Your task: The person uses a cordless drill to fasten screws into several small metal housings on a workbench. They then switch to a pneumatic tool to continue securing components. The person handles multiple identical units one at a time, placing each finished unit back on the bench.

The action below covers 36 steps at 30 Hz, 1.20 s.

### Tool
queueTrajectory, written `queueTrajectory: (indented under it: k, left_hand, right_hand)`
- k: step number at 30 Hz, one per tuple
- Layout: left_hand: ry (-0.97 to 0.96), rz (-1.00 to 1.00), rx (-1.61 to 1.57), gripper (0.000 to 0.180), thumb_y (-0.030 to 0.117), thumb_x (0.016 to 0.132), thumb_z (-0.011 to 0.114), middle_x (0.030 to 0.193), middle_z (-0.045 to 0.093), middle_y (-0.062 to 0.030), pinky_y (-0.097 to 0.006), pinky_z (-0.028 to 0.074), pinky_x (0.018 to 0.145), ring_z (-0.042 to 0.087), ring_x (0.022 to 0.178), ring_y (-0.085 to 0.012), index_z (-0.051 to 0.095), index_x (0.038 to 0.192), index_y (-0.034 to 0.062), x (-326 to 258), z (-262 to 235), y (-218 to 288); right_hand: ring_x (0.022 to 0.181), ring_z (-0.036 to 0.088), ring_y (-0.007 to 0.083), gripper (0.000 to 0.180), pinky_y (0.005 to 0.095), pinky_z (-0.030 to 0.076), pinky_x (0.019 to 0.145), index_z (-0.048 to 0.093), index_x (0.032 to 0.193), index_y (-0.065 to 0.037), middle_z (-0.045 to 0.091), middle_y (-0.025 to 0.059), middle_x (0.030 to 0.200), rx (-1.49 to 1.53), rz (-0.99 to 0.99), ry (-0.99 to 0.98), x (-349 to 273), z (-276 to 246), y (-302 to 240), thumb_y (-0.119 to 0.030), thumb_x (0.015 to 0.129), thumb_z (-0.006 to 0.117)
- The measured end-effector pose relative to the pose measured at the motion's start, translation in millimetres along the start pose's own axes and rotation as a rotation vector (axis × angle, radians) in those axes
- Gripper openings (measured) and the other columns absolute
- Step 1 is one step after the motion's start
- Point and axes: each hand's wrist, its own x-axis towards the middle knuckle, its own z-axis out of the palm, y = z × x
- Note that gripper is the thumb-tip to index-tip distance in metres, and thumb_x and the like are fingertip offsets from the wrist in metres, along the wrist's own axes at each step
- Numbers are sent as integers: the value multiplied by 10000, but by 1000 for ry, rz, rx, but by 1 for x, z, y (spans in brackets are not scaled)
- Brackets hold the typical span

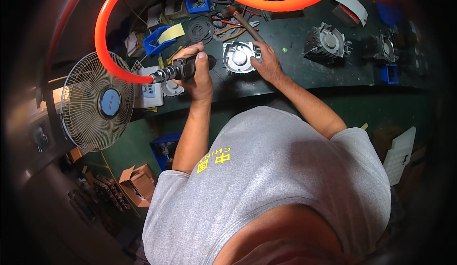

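Observation:
My left hand (199,77) is wrapped around a dark air-powered hand tool (188,68). An orange air hose (102,36) runs from its metal coupling. To the right of the tool, a silver cast-metal housing (239,58) with a round raised centre sits on the dark green bench. My right hand (269,66) grips that housing at its right edge, thumb on the rim. A hammer (246,26) with a wooden handle lies behind, its handle end reaching the fingers of my right hand; the contact there is unclear. The tool's tip is partly hidden.
A fan (98,101) stands at the left beside a pale control box (151,88). Pliers (235,30), wire coils (200,30) and blue bins (154,41) lie at the back. Finned housings (328,42) sit to the right. The orange hose loops overhead.

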Motion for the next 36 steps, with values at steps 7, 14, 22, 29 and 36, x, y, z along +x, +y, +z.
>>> queueTrajectory:
  k: [7,14,22,29,36]
  left_hand:
    - [-286,-145,60,266,-4,837,708,1035,729,-143,-336,542,926,697,988,-202,644,1093,-36,23,6,14]
    - [-323,-79,-29,177,-54,832,698,928,708,-111,-377,553,945,697,913,-191,630,991,-14,23,16,-3]
    - [-192,-175,-85,105,-73,870,696,878,663,-49,-368,569,953,657,872,-133,626,909,-6,29,13,-12]
    - [-245,-139,-5,93,-43,842,714,876,725,-65,-256,535,761,671,800,-119,685,927,-19,32,21,2]
    - [-267,-26,32,126,-25,825,708,897,744,-76,-254,545,726,678,781,-116,718,951,-28,27,40,33]
  right_hand:
    - [1271,521,426,555,488,422,1090,527,1350,-32,602,237,1307,23,25,-30,1,-4,-4,-197,849,698]
    - [1313,507,404,562,468,417,1105,528,1360,-27,604,219,1331,14,26,-49,2,-5,-6,-210,855,696]
    - [1297,519,410,555,464,424,1100,538,1350,-17,608,217,1325,37,-50,-9,1,-3,1,-216,857,696]
    - [1263,538,427,545,472,438,1080,550,1341,-25,610,246,1308,42,-28,12,0,-2,3,-217,853,698]
    - [1259,544,434,476,466,430,1079,551,1350,-21,598,265,1320,113,-31,-16,1,-4,2,-269,950,625]
